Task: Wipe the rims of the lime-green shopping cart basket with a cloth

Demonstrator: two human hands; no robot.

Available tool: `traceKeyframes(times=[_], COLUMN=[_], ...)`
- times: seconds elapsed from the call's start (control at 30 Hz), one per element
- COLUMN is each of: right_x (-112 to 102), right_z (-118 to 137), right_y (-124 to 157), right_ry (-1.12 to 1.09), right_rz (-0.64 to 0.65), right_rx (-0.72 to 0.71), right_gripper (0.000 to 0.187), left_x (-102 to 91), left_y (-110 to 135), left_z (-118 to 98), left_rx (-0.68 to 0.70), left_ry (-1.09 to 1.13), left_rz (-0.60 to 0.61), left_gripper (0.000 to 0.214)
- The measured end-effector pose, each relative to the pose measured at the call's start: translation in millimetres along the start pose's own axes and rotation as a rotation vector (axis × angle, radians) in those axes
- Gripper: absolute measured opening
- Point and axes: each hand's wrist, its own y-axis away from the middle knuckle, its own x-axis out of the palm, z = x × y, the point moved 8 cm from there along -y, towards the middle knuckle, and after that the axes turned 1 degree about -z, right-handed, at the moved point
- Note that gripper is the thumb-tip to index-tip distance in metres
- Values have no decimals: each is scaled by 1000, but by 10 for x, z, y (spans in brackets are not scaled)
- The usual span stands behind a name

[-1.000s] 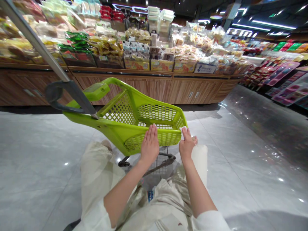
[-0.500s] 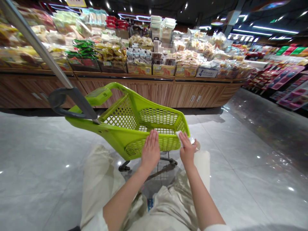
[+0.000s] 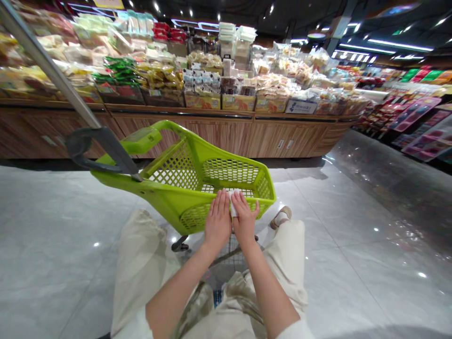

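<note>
A lime-green shopping cart (image 3: 163, 197) with a perforated plastic basket stands sideways in front of my knees. My left hand (image 3: 218, 225) lies flat on the near rim of the basket, fingers stretched out and together. Right beside it, my right hand (image 3: 245, 221) presses a white tissue or wipe (image 3: 233, 206) against the same rim. Its fingers lie over the tissue, with the thumb out to the right. Much of the tissue is hidden under those fingers.
A grey handle grip (image 3: 116, 150) and a slanting metal pole (image 3: 56, 66) rise at the cart's left end. Behind it runs a wooden display counter (image 3: 212, 134) stacked with packaged foods. My shoe (image 3: 281, 216) rests on the shiny tiled floor (image 3: 339, 273).
My right hand has slid left along the basket rim with the tissue, from near the right corner to beside my left hand. The left hand stays at nearly the same spot.
</note>
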Motion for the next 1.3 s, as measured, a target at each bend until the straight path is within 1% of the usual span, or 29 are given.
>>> traceKeyframes(times=[0.2,0.27,0.33,0.4,0.47,0.57,0.6,0.63,0.67,0.7,0.73,0.8,0.87,0.9,0.93,0.97,1.0,1.07,1.13,1.23,1.3], right_x=[-15,-19,-64,-157,-289,-496,-542,-565,-559,-522,-457,-260,-49,27,77,96,88,1,-158,-438,-551], right_z=[29,30,-38,-229,-546,-1087,-1214,-1284,-1285,-1216,-1080,-670,-229,-57,64,127,131,-16,-332,-899,-1137], right_y=[-119,-124,-83,-6,85,212,244,262,262,238,193,65,-48,-82,-102,-107,-98,-44,42,182,240], right_ry=[87,125,141,146,153,162,164,166,170,174,173,151,101,78,61,56,61,98,150,212,228], right_rz=[66,85,84,61,15,-96,-136,-171,-196,-208,-205,-154,-70,-34,-4,20,37,55,42,-39,-87], right_rx=[37,12,-28,-40,11,205,276,333,367,374,350,234,97,48,12,-11,-26,-38,0,163,290], right_gripper=[82,83,86,88,89,85,82,80,78,77,78,79,80,81,82,84,86,89,90,89,85], left_x=[-27,-27,-29,-33,-31,-20,-15,-12,-9,-8,-9,-12,-18,-23,-29,-36,-44,-57,-63,-60,-54], left_y=[7,12,19,26,31,32,31,29,28,26,25,22,21,22,24,27,30,39,49,58,56], left_z=[35,40,44,50,55,46,39,31,23,16,12,12,24,32,42,55,69,95,106,97,83], left_rx=[-12,2,28,51,60,50,43,35,29,22,17,11,15,21,27,32,33,34,41,46,38], left_ry=[-19,-37,-51,-53,-48,-39,-35,-28,-22,-16,-12,-11,-15,-17,-18,-20,-23,-31,-35,-28,-19], left_rz=[-19,-16,-16,-17,-15,-17,-18,-21,-24,-27,-29,-29,-21,-17,-15,-14,-14,-17,-22,-30,-37], left_gripper=[65,65,65,66,68,70,70,71,71,71,71,70,69,69,69,69,69,70,70,71,71])
